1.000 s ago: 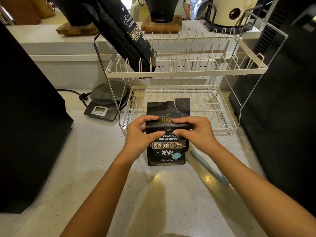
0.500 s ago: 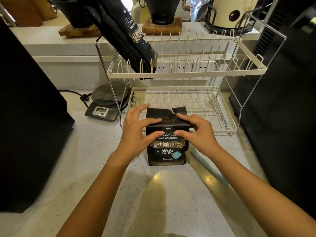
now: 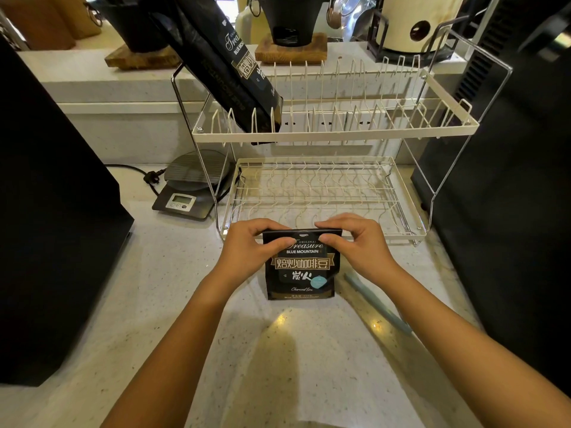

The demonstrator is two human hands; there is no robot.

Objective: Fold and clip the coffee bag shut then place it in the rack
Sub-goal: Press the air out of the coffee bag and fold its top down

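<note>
A black coffee bag (image 3: 301, 270) with gold and white print stands on the speckled counter, just in front of the two-tier wire rack (image 3: 336, 135). Its top is folded down flat. My left hand (image 3: 251, 247) pinches the folded top at its left end, and my right hand (image 3: 360, 244) pinches it at the right end. A pale blue clip stick (image 3: 375, 301) lies on the counter to the right of the bag, partly under my right forearm. A second black coffee bag (image 3: 228, 69) leans in the rack's upper tier at the left.
A digital scale (image 3: 193, 186) with a cable sits left of the rack. Large black machines stand at the left (image 3: 52, 211) and right (image 3: 509, 196) edges. The back ledge holds wooden boards, a black dripper (image 3: 290, 23) and a cream canister (image 3: 414, 23).
The bag's upright top flap has been folded down further into a flat, tight band. Both hands shifted up to pinch the fold's two ends.
</note>
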